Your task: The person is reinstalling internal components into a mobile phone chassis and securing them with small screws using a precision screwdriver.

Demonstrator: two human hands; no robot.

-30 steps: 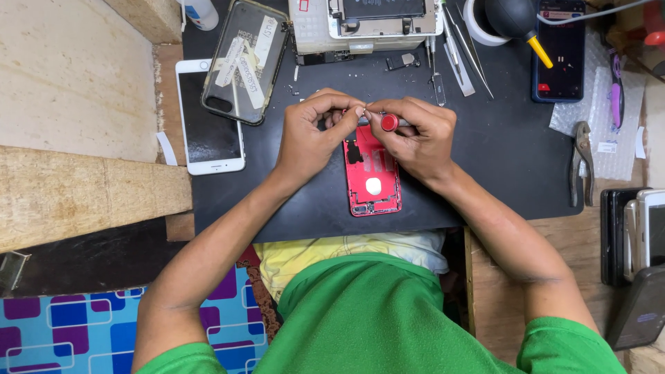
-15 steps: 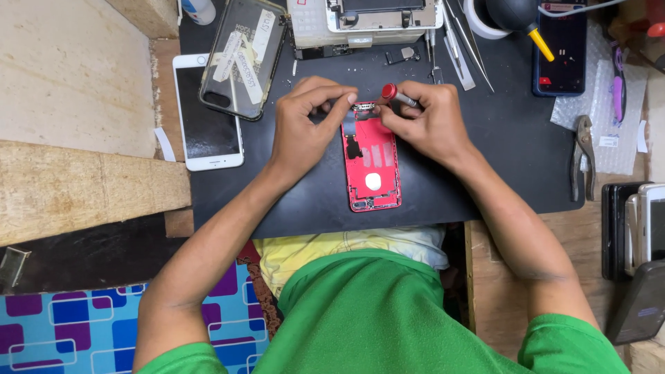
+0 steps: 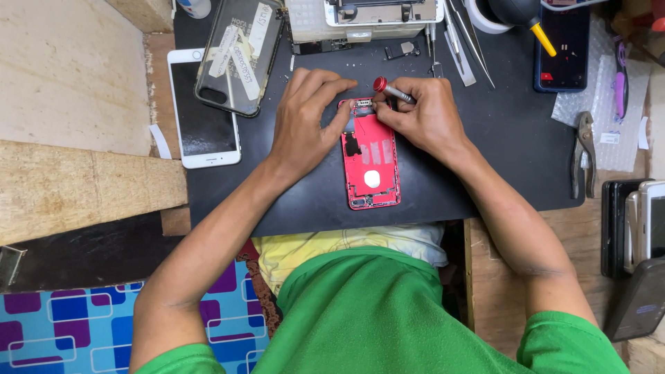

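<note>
A red phone housing [image 3: 370, 166] lies open, inside up, on a black work mat [image 3: 485, 145]. My left hand [image 3: 305, 121] rests on the housing's upper left edge, its fingers pinching at the top end. My right hand [image 3: 422, 114] grips a small screwdriver with a red cap [image 3: 391, 88], its tip down at the top of the housing. Both hands meet over the housing's upper end and hide the small parts there.
A white phone [image 3: 202, 111] and a taped clear screen panel [image 3: 239, 52] lie at the left. Tweezers [image 3: 465, 38], a black blower with a yellow nozzle [image 3: 526, 17], a dark phone [image 3: 566, 48], pliers [image 3: 584, 156] and stacked phones [image 3: 634, 228] sit right. A wooden plank [image 3: 83, 187] borders the left.
The view has shifted slightly. Both hands stay at the top of the red housing, and the screwdriver has tilted and shifted a little to the right.
</note>
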